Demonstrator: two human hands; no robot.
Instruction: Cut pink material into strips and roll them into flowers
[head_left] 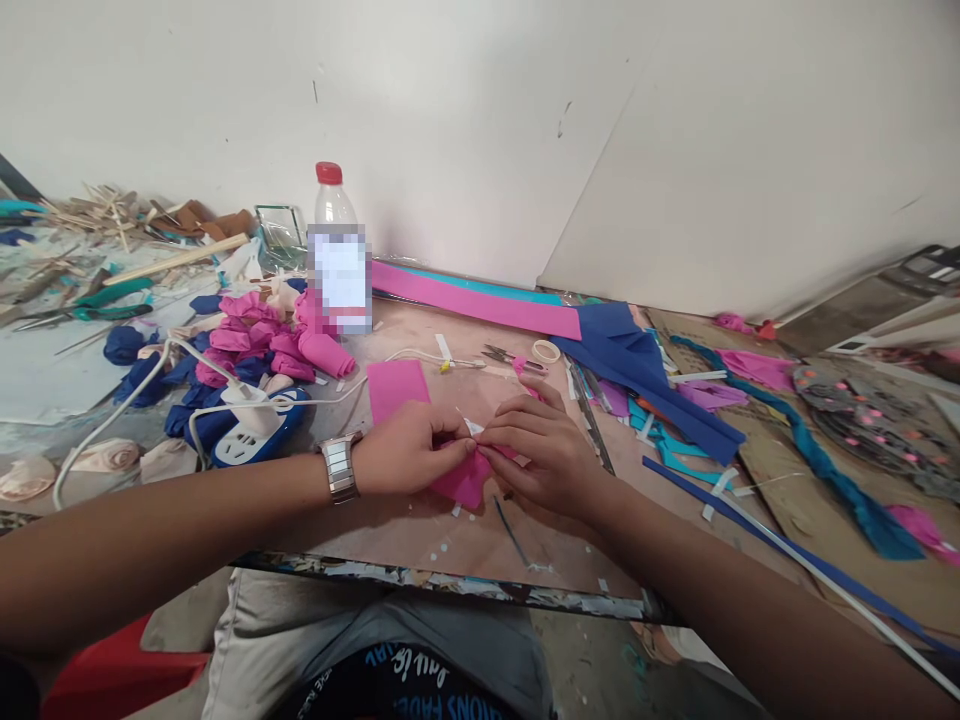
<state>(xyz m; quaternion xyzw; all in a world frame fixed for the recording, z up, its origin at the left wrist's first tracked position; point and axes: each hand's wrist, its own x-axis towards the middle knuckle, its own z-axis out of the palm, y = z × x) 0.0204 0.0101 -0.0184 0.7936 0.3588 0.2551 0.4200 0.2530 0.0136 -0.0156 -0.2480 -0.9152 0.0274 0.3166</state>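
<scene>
A pink strip (399, 390) runs from the middle of the table under my left hand (411, 446), and its lower end shows below my fingers. My left hand, with a metal watch at the wrist, is closed in a pinch on the strip near its end. From the right, my right hand (544, 447) meets it, thumb and fingertips closed on the same pink material. A small white piece (472, 427) shows between the fingertips of both hands. A thin dark stick (513, 535) lies just below my right hand.
Pink and blue rolled pieces (251, 335) and a blue power strip (259, 430) with cables lie left. Behind stands a red-capped bottle (328, 190). Small scissors (517, 360), a tape ring (547, 351) and blue strips (660, 385) lie beyond my right hand. The table edge (450, 582) is near.
</scene>
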